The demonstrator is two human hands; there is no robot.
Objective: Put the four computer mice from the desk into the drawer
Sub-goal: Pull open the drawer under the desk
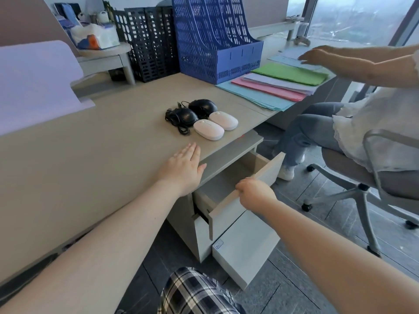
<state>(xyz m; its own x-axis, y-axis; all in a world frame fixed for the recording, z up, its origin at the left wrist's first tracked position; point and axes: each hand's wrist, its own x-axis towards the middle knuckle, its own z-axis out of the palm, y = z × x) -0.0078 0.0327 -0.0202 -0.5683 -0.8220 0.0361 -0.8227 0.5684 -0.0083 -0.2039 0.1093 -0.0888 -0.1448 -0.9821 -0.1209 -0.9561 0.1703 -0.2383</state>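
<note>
A big blue file rack stands beside a black one. Coloured paper sheets (green on top) lie near a seated person.

No readable text anywhere. Only a small white label stuck at the upper left corner of the lower drawer front, bearing a few handwritten marks too small and blurred to make out. No brand, number or sign legible on anything else in view.
</note>
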